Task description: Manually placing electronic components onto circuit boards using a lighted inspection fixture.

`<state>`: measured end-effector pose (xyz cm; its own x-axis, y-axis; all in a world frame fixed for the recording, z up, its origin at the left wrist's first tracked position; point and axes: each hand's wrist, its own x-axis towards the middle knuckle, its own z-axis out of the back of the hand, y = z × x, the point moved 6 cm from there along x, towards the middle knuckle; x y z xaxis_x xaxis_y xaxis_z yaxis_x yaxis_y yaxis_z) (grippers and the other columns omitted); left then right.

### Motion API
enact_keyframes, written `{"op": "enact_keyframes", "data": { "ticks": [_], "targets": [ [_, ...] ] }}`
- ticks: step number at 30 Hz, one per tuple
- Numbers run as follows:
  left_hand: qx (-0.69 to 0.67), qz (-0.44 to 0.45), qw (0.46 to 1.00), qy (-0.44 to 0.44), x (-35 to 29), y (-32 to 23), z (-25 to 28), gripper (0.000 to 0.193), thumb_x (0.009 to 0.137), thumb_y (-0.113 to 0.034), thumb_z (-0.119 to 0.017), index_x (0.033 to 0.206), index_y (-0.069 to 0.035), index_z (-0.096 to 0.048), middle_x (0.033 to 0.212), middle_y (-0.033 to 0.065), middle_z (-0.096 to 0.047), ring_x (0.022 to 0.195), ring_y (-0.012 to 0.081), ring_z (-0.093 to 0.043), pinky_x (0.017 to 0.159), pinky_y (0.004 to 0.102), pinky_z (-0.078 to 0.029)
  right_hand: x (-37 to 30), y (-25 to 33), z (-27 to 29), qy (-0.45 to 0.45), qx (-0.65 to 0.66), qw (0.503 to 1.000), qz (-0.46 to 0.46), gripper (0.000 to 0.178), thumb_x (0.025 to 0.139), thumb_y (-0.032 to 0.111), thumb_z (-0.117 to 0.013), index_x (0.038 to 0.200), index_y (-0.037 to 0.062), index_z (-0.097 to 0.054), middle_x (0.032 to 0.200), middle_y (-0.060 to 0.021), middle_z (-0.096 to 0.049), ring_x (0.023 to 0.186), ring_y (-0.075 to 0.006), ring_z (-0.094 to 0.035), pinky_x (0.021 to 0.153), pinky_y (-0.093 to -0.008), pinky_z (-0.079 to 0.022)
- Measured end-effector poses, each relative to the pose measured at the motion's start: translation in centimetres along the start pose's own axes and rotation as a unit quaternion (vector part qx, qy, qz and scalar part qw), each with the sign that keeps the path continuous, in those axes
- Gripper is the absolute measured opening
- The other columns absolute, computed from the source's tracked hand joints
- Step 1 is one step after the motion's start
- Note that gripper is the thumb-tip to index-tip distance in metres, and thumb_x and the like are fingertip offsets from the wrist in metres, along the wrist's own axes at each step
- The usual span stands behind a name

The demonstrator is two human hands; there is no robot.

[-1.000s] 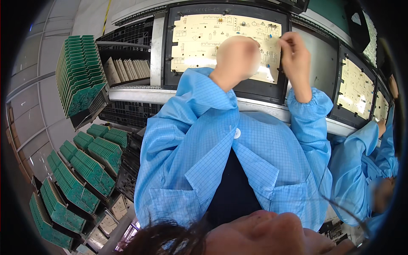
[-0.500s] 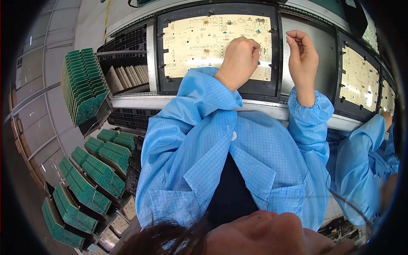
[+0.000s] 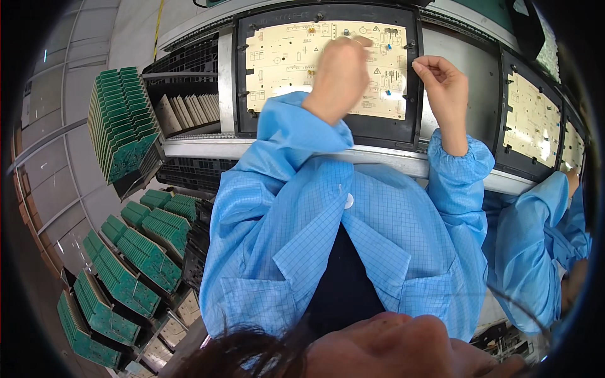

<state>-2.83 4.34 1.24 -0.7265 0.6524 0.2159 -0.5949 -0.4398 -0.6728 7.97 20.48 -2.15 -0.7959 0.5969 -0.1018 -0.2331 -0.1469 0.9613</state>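
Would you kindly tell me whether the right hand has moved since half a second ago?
Yes: the right hand has moved left relative to the black frame; its fingertips, clear of the frame's right side before, now overlap it in view.

Light is bright, the left hand (image 3: 343,79) blurred, edges bowed.
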Motion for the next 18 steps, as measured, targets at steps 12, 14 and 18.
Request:
{"op": "enact_keyframes", "data": {
  "ticks": [12, 14, 18],
  "targets": [
    [0.045, 0.013, 0.998, 0.038, -0.6, 3.0, -0.8, 0.009, 0.081, -0.006, -0.066, 0.086, -0.001, -0.070, 0.086, 0.0183, -0.065, 0.093, 0.0365, -0.057, 0.086, 0.0433, -0.045, -1.1, 1.9, -2.8, 0.022, -0.156, 0.987, 0.024, 0.013, 0.083, -0.001, -0.066, 0.094, -0.0025, -0.062, 0.077, -0.0017, -0.064, 0.068, -0.0063, -0.057, 0.062, -0.0229, -0.049],
    [0.029, 0.001, 0.999, 0.038, -0.7, 2.5, -0.6, 0.008, 0.081, -0.006, -0.066, 0.085, -0.001, -0.069, 0.086, 0.0188, -0.066, 0.091, 0.0361, -0.057, 0.086, 0.0435, -0.045, -1.2, 2.1, -2.8, 0.019, -0.164, 0.986, 0.017, 0.013, 0.082, -0.002, -0.066, 0.093, -0.0016, -0.060, 0.076, -0.0012, -0.063, 0.069, -0.0062, -0.056, 0.062, -0.0227, -0.048],
    [0.001, -0.001, 1.000, -0.001, -0.8, 2.5, -0.2, 0.007, 0.083, -0.006, -0.066, 0.084, 0.000, -0.069, 0.078, 0.0154, -0.068, 0.082, 0.0333, -0.062, 0.079, 0.0427, -0.049, -0.6, 0.7, -2.1, 0.011, -0.118, 0.993, 0.004, 0.012, 0.081, -0.001, -0.065, 0.090, 0.0007, -0.057, 0.073, -0.0020, -0.061, 0.067, -0.0070, -0.056, 0.060, -0.0225, -0.046]
  ]
}}
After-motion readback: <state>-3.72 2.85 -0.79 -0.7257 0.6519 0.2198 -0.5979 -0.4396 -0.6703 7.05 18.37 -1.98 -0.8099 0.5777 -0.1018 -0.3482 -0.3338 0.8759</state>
